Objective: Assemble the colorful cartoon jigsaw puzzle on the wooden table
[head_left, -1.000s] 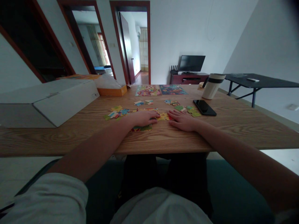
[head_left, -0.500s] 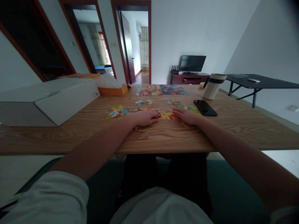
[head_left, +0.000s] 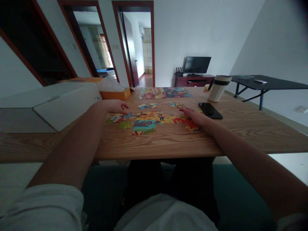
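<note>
Two hands are in view, and neither is clamped on anything. Your left hand [head_left: 113, 106] hovers at the far side of the loose jigsaw pieces [head_left: 119, 118], its fingers [head_left: 124, 106] slightly apart. Your right hand [head_left: 194, 116] lies flat over the right end of the assembled jigsaw section [head_left: 149, 123], its fingers [head_left: 184, 110] close together. That section sits mid-bench [head_left: 168, 146], nearer the front edge. Further small pieces [head_left: 176, 105] lie beyond it. Two picture cards [head_left: 152, 93] lie at the far edge. A phone [head_left: 210, 110] lies just beside your right hand, a mug [head_left: 218, 89] stands near the far right corner, and a white box [head_left: 57, 107] occupies the left edge.
</note>
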Demonstrator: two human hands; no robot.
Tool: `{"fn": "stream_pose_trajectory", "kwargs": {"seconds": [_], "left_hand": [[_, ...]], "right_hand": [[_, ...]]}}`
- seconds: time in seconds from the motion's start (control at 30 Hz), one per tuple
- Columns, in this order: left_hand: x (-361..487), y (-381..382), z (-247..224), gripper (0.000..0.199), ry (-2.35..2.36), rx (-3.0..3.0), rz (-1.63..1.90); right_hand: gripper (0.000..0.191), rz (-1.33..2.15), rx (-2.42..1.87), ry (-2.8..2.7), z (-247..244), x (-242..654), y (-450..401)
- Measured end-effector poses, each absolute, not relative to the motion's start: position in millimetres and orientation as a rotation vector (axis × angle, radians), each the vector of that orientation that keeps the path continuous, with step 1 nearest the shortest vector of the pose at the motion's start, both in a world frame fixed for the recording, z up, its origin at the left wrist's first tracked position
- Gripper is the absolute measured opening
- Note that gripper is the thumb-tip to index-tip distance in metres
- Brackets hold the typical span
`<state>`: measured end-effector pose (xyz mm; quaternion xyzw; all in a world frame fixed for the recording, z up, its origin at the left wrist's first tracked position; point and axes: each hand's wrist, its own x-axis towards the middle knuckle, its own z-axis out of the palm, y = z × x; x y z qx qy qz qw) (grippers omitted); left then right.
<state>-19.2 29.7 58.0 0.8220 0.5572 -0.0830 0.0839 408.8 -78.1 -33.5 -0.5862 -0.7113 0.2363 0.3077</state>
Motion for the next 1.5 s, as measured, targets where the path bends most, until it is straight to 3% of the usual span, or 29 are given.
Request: {"fn": "stream_pose_trajectory", "kwargs": {"seconds": [0.1, 0.3, 0.5, 0.73, 1.17, 1.5], "left_hand": [[-31.6, 26.1, 50.2, 0.084, 1.679, 2.393, -0.312], [-56.2, 15.4, 34.6, 0.087, 1.747, 2.300, -0.049], [-56.0, 15.4, 33.9, 0.075, 1.778, 2.303, 0.026], [-54.1, 16.7, 29.3, 0.094, 1.833, 2.271, -0.088], [-56.8, 20.0, 29.0, 0.096, 1.814, 2.294, -0.164], [-58.7, 18.9, 31.4, 0.080, 1.848, 2.284, -0.080]], "right_hand": [[0.053, 0.711, -1.497, -1.806, -36.4, 411.4, -76.3], [0.040, 0.847, -1.374, -1.510, -35.1, 417.3, -71.1], [0.045, 0.727, -1.284, -1.222, -23.0, 430.3, -73.8], [0.041, 0.609, -1.220, -1.064, -19.2, 445.6, -70.5], [0.038, 0.526, -1.262, -1.037, -12.9, 443.1, -77.1], [0.030, 0.520, -1.287, -1.078, -13.1, 441.6, -79.2]]}}
